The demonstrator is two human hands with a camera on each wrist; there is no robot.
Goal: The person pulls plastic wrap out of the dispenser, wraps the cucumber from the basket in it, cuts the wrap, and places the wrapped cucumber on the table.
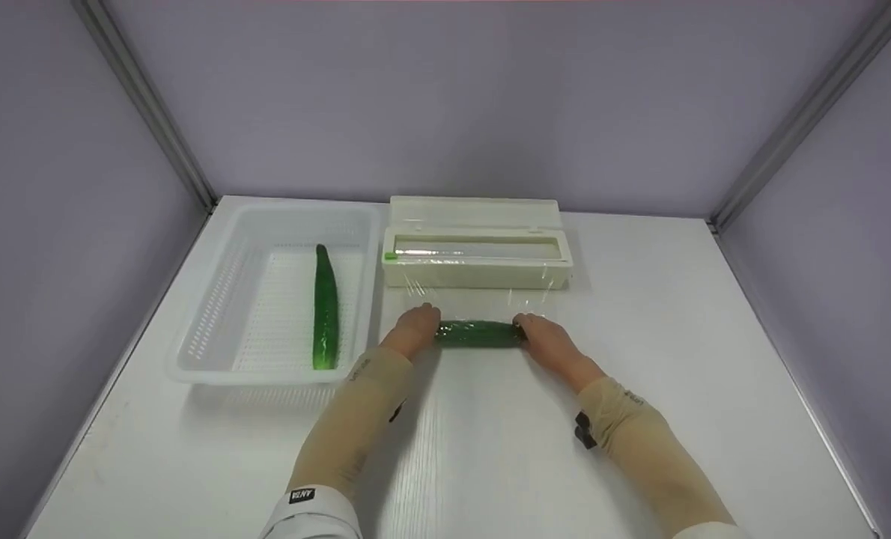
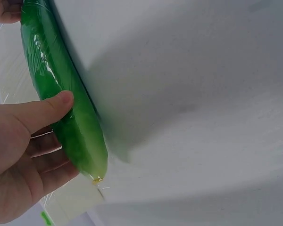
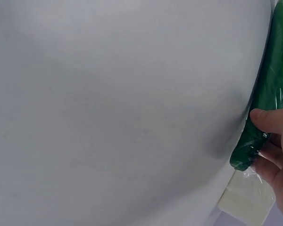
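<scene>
A green cucumber [image 1: 480, 333] wrapped in clear cling film lies across the white table just in front of the cling film dispenser box [image 1: 476, 256]. My left hand [image 1: 414, 328] grips its left end; in the left wrist view the thumb [image 2: 47, 109] presses on the cucumber [image 2: 61, 94] with fingers curled under. My right hand [image 1: 544, 335] grips the right end, and the right wrist view shows the thumb [image 3: 271, 120] on the wrapped cucumber [image 3: 266, 101]. A sheet of film [image 1: 483, 293] runs from the box to the cucumber.
A white perforated basket [image 1: 213, 329] stands at the left with a second, long cucumber [image 1: 325, 308] lying in it. Purple walls with metal corner posts close in the table on three sides. Bare white tabletop [image 1: 490, 449] stretches toward me.
</scene>
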